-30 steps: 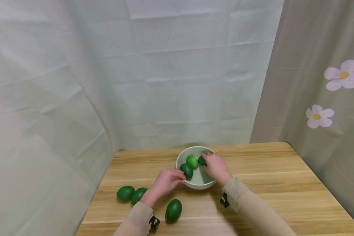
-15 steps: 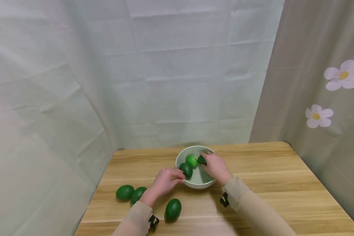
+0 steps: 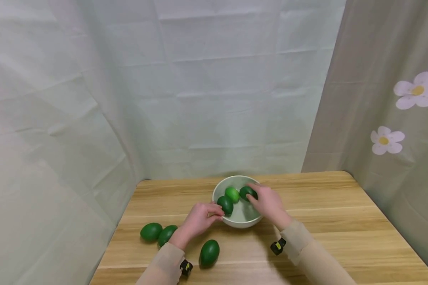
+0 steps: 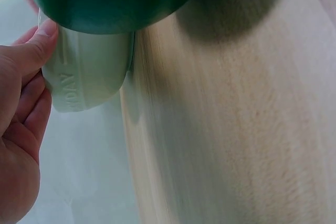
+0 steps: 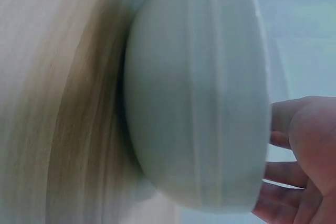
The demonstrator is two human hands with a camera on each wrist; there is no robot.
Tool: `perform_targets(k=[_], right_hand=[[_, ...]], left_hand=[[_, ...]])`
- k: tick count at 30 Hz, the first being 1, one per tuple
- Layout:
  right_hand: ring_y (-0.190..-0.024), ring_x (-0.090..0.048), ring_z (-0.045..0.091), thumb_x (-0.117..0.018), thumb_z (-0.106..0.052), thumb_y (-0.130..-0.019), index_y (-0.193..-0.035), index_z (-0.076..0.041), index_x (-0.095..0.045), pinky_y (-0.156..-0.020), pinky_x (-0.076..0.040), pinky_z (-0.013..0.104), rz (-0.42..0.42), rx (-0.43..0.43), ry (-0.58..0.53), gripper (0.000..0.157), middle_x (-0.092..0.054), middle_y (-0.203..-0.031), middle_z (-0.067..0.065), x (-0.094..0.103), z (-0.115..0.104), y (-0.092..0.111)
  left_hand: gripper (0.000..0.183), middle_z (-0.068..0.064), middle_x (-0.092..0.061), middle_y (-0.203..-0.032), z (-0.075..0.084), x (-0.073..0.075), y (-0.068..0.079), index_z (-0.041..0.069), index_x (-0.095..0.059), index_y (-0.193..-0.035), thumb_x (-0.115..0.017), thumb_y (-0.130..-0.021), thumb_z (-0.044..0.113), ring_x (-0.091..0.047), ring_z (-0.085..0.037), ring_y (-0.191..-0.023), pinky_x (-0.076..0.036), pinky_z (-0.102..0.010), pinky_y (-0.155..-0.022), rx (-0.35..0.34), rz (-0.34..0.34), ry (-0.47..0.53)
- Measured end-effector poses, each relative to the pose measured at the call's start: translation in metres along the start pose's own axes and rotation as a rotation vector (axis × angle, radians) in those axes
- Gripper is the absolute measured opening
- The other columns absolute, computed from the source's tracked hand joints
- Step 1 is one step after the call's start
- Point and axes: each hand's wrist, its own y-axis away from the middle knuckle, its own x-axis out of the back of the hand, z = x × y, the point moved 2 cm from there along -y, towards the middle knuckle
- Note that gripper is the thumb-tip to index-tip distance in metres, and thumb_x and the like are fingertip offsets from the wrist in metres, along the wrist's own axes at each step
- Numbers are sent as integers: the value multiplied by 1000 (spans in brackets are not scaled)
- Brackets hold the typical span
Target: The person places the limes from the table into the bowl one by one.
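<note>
Curtain (image 3: 217, 87): pale, creased cloth that we see behind the desk (image 3: 342, 221); a browner panel with white flowers (image 3: 386, 140) hangs toward the right edge.
Desk: wood-grained, both far corners within our view.
Sleeves (image 3: 317, 253): beige, one on each forearm.
Bowl (image 3: 241, 225): pale green, upright near the middle of the far edge; we make out raised lettering on its wall.
Left hand (image 3: 201, 218): thumb and fingers pinch the bowl's rim at its near left side.
Right hand (image 3: 267, 202): over the bowl's right rim, fingers and thumb loosely parted at a dark green fruit (image 3: 245, 193) inside; we cannot tell whether they touch it.
Other dark fruits (image 3: 209, 253): one in the bowl's left part, two side by side toward the desk's left edge, one near the left cuff.
Light green fruit (image 3: 232, 194): smaller, in the bowl between the dark two.
</note>
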Motion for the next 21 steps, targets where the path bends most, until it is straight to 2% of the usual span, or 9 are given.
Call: perform_targets(k=[6, 14, 18, 21], right_hand=[[-123, -69, 39, -79, -22, -100, -135, -7, -74, -102, -57, 59, 8, 99, -93, 38, -72, -133, 18, 16, 10, 11], [-116, -73, 33, -80, -21, -99, -124, -5, -80, -99, -60, 54, -85, 280, -137, 30, -78, -123, 9, 27, 19, 28], [-117, -73, 30, -80, -22, -99, -123, -7, -80, -100, -60, 52, -129, 312, -156, 28, -78, -123, 7, 30, 21, 34], [-117, -73, 30, -80, -21, -99, -122, -6, -81, -102, -59, 52, -139, 305, -174, 28, -78, -123, 8, 31, 25, 39]], left_hand=[[13, -1, -81, -113, 2, 1, -1, 11, -86, -104, -86, -91, 11, -71, -23, -123, -49, -45, -114, -1, 3, 9], [13, -3, -81, -112, 1, 1, 1, 10, -86, -103, -86, -90, 8, -71, -26, -123, -51, -47, -112, 0, -1, 7], [13, -4, -81, -114, 1, 1, 0, 10, -86, -104, -86, -90, 8, -70, -27, -125, -50, -47, -113, -3, 2, 17], [13, -2, -81, -114, 1, 1, 0, 11, -86, -104, -85, -91, 10, -70, -26, -126, -49, -46, -114, 7, -7, 24]])
